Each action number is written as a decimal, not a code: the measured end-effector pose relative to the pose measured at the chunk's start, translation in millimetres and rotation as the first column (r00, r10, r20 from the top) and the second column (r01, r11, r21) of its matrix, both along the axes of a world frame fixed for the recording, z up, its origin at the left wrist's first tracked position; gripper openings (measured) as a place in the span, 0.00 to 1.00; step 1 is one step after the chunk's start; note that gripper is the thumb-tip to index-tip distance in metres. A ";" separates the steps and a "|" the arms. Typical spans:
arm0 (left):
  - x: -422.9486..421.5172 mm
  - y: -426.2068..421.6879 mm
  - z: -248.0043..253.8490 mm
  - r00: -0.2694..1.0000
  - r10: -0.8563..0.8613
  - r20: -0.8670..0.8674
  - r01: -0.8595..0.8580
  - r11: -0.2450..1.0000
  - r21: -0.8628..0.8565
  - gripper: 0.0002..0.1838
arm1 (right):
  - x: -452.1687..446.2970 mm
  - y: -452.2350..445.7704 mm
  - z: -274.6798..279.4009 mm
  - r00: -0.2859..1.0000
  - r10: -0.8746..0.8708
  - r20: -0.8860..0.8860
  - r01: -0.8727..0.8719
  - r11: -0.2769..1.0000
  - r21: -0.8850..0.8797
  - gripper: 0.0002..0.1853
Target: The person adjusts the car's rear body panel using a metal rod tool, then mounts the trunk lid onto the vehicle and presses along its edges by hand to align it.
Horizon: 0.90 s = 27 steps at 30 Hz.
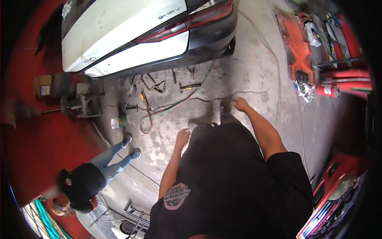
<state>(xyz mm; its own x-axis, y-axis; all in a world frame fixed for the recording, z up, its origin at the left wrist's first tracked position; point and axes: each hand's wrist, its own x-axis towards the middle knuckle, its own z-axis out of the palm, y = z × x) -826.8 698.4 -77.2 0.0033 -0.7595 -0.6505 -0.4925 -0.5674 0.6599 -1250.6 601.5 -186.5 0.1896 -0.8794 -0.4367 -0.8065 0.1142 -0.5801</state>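
Observation:
Both my arms hang at my sides over the concrete floor. My left hand [183,137] is beside my thigh, its fingers curled and too small to read clearly. My right hand [240,104] is a little farther forward, with fingers bent inward; whether it holds anything cannot be made out. Neither hand touches the tools on the floor. Ahead lie a hammer-like tool [190,86], a torch [143,96] with a looped red and green hose [175,104], and several clamps or bars, one of them a metal frame piece [147,82], below the white car's rear bumper.
A white car [119,38] stands ahead. Another person [85,185] in a dark shirt and jeans is at the lower left. A metal stand [84,104] is at the left. At the right are an orange-red panel [294,47], a red cylinder [327,91] and shelving. Hoses cross the floor.

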 end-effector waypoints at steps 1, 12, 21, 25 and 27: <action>-3.9 -0.6 -0.6 0.999 -0.033 0.020 0.033 0.999 -0.013 0.22 | 11.2 -9.7 -17.0 1.000 0.007 0.023 -0.006 1.000 -0.005 0.23; -10.0 39.2 4.8 0.994 -0.060 0.096 0.067 0.995 -0.073 0.21 | 40.7 6.1 -22.5 0.952 0.306 -0.012 -0.303 0.947 0.107 0.23; 7.6 80.3 -13.8 0.980 0.102 0.172 -0.109 0.993 0.034 0.21 | 8.2 13.1 17.4 0.957 0.273 -0.095 -0.249 0.947 0.204 0.18; -3.4 70.2 -1.7 0.978 0.098 0.186 -0.091 0.995 -0.045 0.20 | 18.8 3.4 11.6 0.940 0.332 -0.080 -0.315 0.933 0.176 0.23; -5.7 67.2 -3.4 0.976 0.061 0.209 -0.040 0.994 -0.106 0.20 | 26.3 4.1 20.2 0.938 0.340 -0.063 -0.330 0.935 0.131 0.24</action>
<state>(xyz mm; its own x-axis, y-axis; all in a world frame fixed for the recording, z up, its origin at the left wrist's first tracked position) -832.5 765.6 -80.6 0.1728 -0.8163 -0.5512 -0.5996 -0.5311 0.5987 -1224.3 605.6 -166.3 0.4226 -0.7131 -0.5593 -0.8546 -0.1081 -0.5079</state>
